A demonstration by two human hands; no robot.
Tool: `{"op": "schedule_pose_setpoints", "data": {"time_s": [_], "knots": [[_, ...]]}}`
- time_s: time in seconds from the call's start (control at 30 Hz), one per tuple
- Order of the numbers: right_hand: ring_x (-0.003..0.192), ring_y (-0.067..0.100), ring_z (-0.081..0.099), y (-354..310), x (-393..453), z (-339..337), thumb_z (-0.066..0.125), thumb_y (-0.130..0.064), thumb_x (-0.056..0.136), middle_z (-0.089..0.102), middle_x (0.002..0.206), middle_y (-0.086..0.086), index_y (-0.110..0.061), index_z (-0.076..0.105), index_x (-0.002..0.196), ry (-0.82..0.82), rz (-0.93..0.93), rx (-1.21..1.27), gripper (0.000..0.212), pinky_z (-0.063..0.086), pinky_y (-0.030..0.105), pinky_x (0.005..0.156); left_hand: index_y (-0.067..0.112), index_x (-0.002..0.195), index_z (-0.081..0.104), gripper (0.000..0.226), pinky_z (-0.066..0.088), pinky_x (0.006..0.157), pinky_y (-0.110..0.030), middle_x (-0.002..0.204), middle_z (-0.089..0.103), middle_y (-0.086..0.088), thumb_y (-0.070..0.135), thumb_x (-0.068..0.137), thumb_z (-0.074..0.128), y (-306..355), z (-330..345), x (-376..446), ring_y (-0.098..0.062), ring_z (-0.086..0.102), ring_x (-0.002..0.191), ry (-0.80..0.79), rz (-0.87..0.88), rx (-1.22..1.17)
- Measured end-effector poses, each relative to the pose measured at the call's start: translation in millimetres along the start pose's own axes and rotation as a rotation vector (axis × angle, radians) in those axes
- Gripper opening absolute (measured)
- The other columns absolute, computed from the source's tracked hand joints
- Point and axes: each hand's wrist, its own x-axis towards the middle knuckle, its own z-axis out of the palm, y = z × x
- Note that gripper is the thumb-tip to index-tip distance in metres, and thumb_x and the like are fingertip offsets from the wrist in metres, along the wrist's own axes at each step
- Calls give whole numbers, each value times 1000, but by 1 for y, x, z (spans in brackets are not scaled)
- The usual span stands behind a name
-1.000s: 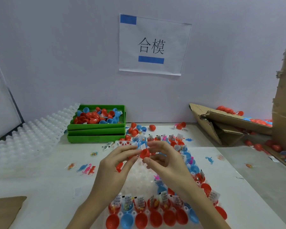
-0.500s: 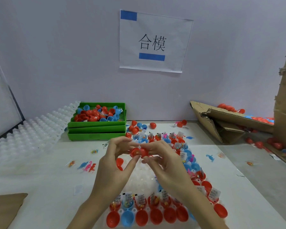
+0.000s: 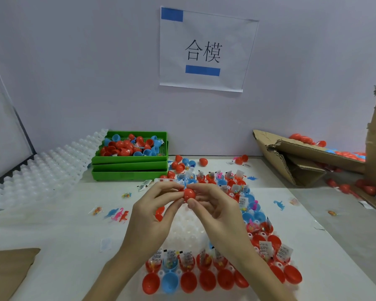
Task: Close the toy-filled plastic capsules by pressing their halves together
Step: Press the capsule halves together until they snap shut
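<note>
Left hand (image 3: 152, 211) and right hand (image 3: 217, 211) at frame center, fingertips of both pinching red capsule (image 3: 189, 194), above tray (image 3: 189, 227). Green bins (image 3: 129, 165) upper left.

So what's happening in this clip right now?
A person is pinching a red capsule between the left hand and right hand, held up over a white tray. Open red and blue halves holding toy packets line the tray. A green bin of loose halves stands behind.
</note>
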Motion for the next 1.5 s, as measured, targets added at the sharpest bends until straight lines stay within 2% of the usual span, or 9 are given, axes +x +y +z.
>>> {"op": "schedule_pose_setpoints", "data": {"time_s": [0.23, 0.4, 0.5, 0.73, 0.8, 0.93, 1.17, 1.3, 1.5], "knots": [[107, 13, 72, 0, -1, 1, 71, -15, 97, 74, 110, -15, -26, 70, 122, -20, 15, 24, 27, 59, 24, 90, 17, 114, 80, 25, 61, 92, -31, 115, 74, 12, 21, 90, 72, 2, 3, -2, -10, 69, 113, 53, -54, -52], [106, 11, 72, -2, -2, 1, 73, -15, 95, 75, 108, -16, -25, 70, 120, -5, 1, 18, 26, 59, 24, 91, 34, 99, 84, 20, 65, 81, -34, 106, 79, 14, 22, 83, 82, 4, 2, -3, -13, 76, 104, 116, -240, -291], [106, 11, 73, -1, -3, 3, 73, -16, 96, 75, 108, -16, -24, 71, 120, 8, -5, 20, 25, 59, 25, 91, 37, 97, 81, 19, 66, 73, -30, 105, 79, 17, 26, 82, 81, 3, -2, -2, -10, 76, 100, 87, -233, -290], [105, 16, 74, -1, -3, 1, 72, -15, 96, 77, 108, -9, -19, 72, 121, 37, 23, 84, 26, 60, 29, 90, 17, 115, 77, 29, 62, 91, -30, 119, 76, 11, 22, 87, 77, 4, -7, 2, -13, 71, 115, -45, -49, -175], [105, 17, 74, -2, -3, 1, 72, -17, 96, 77, 108, -7, -19, 73, 121, 28, 33, 112, 25, 60, 29, 90, 18, 116, 75, 31, 62, 89, -31, 117, 75, 12, 25, 86, 77, 4, -5, 0, -12, 72, 111, -17, -18, -125], [103, 15, 75, -4, -2, 1, 73, -19, 95, 78, 105, -8, -21, 74, 118, 20, 44, 149, 23, 60, 25, 88, 23, 127, 67, 49, 60, 93, -26, 117, 74, 15, 33, 81, 79, 4, -5, -1, -15, 73, 110, -26, -124, -220], [102, 16, 75, -9, 0, -4, 71, -19, 95, 78, 106, -6, -19, 74, 119, -44, 40, 175, 24, 59, 21, 87, 28, 120, 76, 39, 61, 95, -36, 119, 74, 13, 29, 82, 80, 2, -9, 3, -20, 71, 114, -23, -69, -214], [103, 11, 74, -8, 0, -5, 70, -14, 97, 77, 106, -14, -25, 72, 120, -33, -4, 50, 26, 58, 20, 87, 28, 120, 77, 39, 60, 98, -40, 118, 75, 16, 31, 81, 80, 0, -7, 1, -17, 71, 115, -11, -63, -196], [105, 10, 73, -6, -2, -4, 71, -14, 97, 75, 108, -15, -25, 72, 124, 9, -22, -63, 29, 59, 22, 88, 31, 123, 75, 42, 55, 103, -33, 121, 75, 19, 33, 82, 78, 2, -2, -2, -10, 69, 120, -6, -105, -201]]}}
